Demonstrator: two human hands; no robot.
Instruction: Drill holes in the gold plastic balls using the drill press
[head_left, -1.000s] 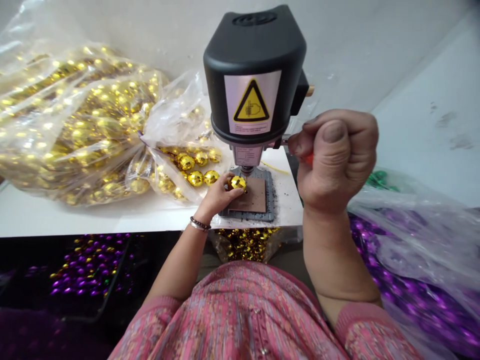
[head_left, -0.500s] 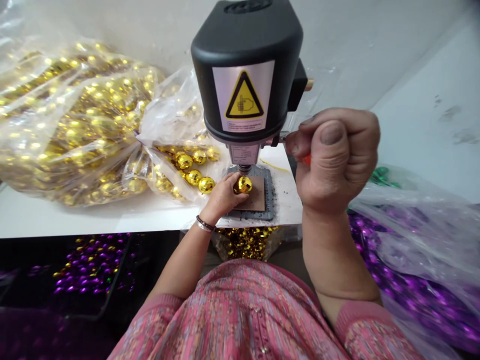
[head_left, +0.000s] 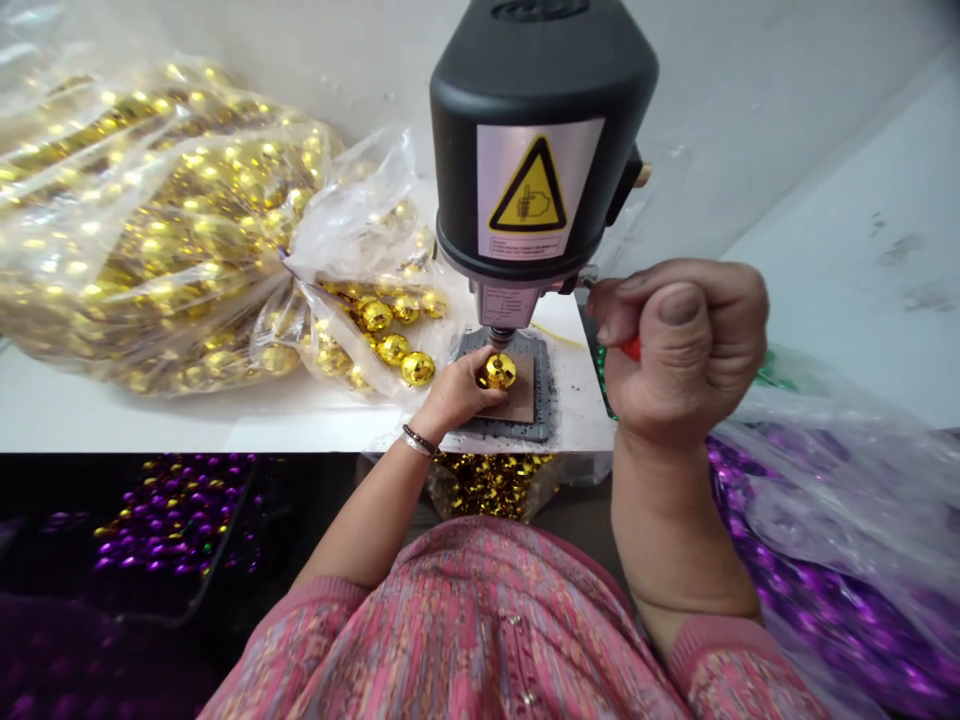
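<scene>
- Left hand (head_left: 454,393), fingers closed narrowly on a shiny gold ball (head_left: 499,372), steadying it under the drill tip (head_left: 499,338)
- Brown pad (head_left: 523,398) beneath, on a grey mat (head_left: 544,400), giving the ball a firm seat
- Right hand (head_left: 679,350), tight fist around a red handle (head_left: 631,348), right of the black drill head (head_left: 540,150)
- Bulging plastic bag of gold balls (head_left: 150,220) far left, within the left hand's reach

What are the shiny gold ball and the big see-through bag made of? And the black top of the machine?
The gold ball in the left hand looks like plastic or glass with a mirror-gold coating; its tiny facets flash light, but I can't tell which. The bag looks like thin, clear, glossy plastic, because it crinkles. The black cover looks like smooth moulded plastic with a soft sheen.
</scene>
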